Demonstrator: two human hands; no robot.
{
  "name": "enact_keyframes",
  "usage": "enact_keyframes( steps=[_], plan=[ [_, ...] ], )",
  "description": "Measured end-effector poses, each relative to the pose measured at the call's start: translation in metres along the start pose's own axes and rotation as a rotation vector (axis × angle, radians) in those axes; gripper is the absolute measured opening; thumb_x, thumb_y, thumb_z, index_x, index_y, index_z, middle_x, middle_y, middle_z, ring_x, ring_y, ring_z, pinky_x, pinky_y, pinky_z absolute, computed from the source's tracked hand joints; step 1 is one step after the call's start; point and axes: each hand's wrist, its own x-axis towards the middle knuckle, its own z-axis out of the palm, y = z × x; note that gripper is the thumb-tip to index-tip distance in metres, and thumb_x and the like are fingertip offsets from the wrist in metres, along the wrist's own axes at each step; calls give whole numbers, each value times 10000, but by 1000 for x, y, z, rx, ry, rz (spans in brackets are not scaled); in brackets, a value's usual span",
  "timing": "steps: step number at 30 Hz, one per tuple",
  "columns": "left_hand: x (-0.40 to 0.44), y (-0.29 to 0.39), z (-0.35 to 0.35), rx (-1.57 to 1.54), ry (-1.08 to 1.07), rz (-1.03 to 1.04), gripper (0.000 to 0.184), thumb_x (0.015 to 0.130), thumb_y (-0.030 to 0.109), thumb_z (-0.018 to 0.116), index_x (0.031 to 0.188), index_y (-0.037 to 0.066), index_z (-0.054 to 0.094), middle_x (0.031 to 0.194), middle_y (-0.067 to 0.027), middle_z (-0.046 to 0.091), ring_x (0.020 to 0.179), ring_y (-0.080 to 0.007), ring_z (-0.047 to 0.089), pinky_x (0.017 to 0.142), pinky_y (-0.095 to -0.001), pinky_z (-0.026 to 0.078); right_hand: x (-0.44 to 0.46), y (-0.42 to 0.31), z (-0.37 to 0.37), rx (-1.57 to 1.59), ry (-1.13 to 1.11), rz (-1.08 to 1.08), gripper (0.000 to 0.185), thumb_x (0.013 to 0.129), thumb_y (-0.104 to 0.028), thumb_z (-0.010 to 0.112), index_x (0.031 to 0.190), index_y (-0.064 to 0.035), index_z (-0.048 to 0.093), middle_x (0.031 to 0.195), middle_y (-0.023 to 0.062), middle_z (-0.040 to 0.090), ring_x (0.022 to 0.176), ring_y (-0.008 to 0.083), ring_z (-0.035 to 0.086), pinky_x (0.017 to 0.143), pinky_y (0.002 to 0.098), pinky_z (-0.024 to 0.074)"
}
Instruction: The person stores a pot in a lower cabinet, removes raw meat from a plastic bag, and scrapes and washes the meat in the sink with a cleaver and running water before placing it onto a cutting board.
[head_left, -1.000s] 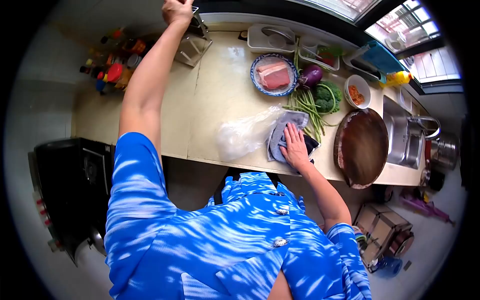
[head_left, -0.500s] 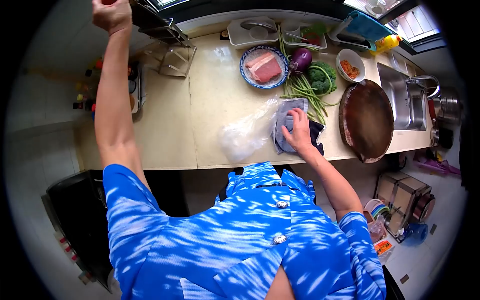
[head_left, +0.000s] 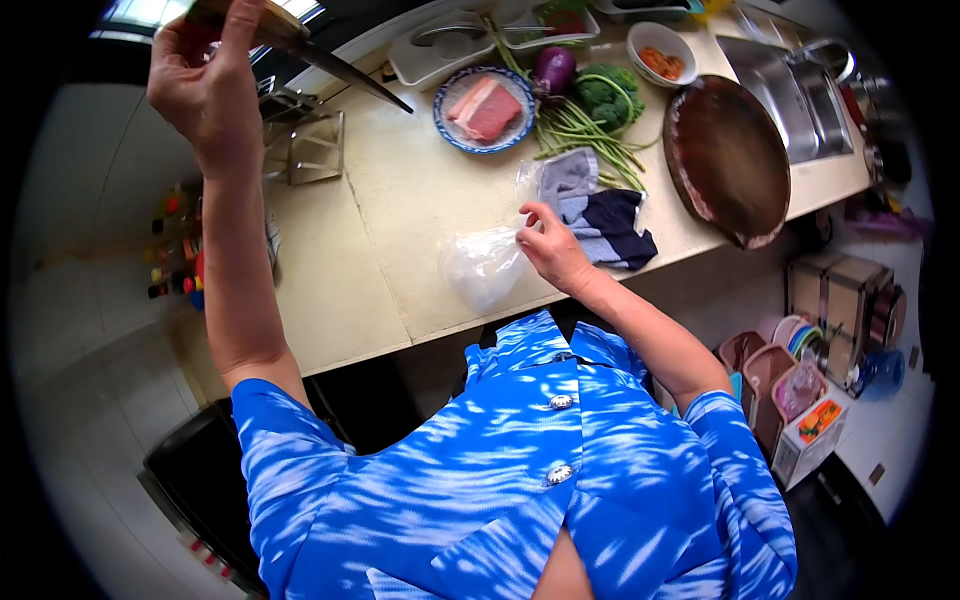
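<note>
My left hand is raised at the upper left, fingers closed round a long dark knife. Its narrow end points down to the right over the counter; the grip is partly hidden by my fingers and the frame edge. My right hand is low over the counter with curled fingers, at the clear plastic bag. The fingertips seem to pinch the bag, though the contact is partly hidden. Just right of that hand lies a crumpled grey and dark blue cloth.
Behind the cloth are green beans, broccoli, a purple onion and a plate with raw meat. A round wooden board stands before the sink. A metal rack sits at left.
My right hand has left the cloth and moved left to the plastic bag. My left hand has come down a little, bringing the knife into view. The view has turned and shifted.
</note>
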Motion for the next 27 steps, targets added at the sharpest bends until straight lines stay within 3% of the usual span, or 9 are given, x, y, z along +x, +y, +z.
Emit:
enact_keyframes(
  steps=[3, 7, 15, 17, 20, 24, 27],
  plan=[
    [-24, 24, 35, -156, -74, -10, 250, 743, 151, 730, 846, -6, 564, 782, -58, 603, 712, -83, 564, 692, -207, 473, -31, 1, -29, 43, 137, 28, 183, 662, 68, 620, 808, -20, 556, 1052, 146, 458, 865, 243, 535, 684, 319, 478],
    [-46, 49, 77, -264, -222, -50, 245, 740, 83, 718, 906, -2, 558, 829, -57, 613, 743, -97, 572, 722, -222, 475, -95, 10, -70, 80, 430, 286, 218, 632, 102, 611, 809, -19, 569, 1068, 138, 450, 891, 249, 533, 735, 308, 483],
    [-149, 179, 202, -620, -497, -29, 177, 791, 39, 650, 946, -2, 575, 873, -71, 624, 796, -106, 579, 754, -233, 460, -289, 37, -120, -151, 1031, 726, 182, 616, 40, 655, 755, -55, 583, 1052, 111, 469, 852, 226, 524, 749, 313, 463],
    [-191, 221, 239, -658, -559, -84, 152, 806, 25, 624, 946, -7, 573, 888, -77, 622, 804, -113, 580, 759, -234, 465, -353, 44, -120, -199, 1089, 918, 169, 614, -8, 675, 737, -79, 584, 1060, 110, 452, 826, 239, 504, 722, 332, 453],
    [-268, 293, 292, -667, -655, -151, 150, 806, 16, 619, 944, -3, 564, 873, -70, 615, 764, -109, 577, 723, -221, 473, -456, 58, -106, -201, 1079, 1155, 135, 639, -55, 671, 746, -98, 601, 1029, 88, 451, 829, 209, 506, 657, 286, 444],
    [-367, 345, 355, -704, -794, -214, 167, 795, 41, 645, 918, 1, 538, 834, -49, 605, 743, -90, 549, 699, -220, 459, -581, 74, -71, -106, 1143, 1418, 112, 638, -80, 688, 721, -68, 613, 884, 93, 524, 728, 197, 543, 635, 289, 451],
    [-430, 378, 388, -702, -862, -292, 172, 793, 46, 650, 917, 16, 534, 836, -43, 598, 745, -91, 542, 706, -226, 452, -667, 79, -50, 329, 1215, 1797, 141, 611, -153, 688, 703, -66, 626, 726, 107, 620, 696, 218, 593, 655, 327, 474]
  ],
)
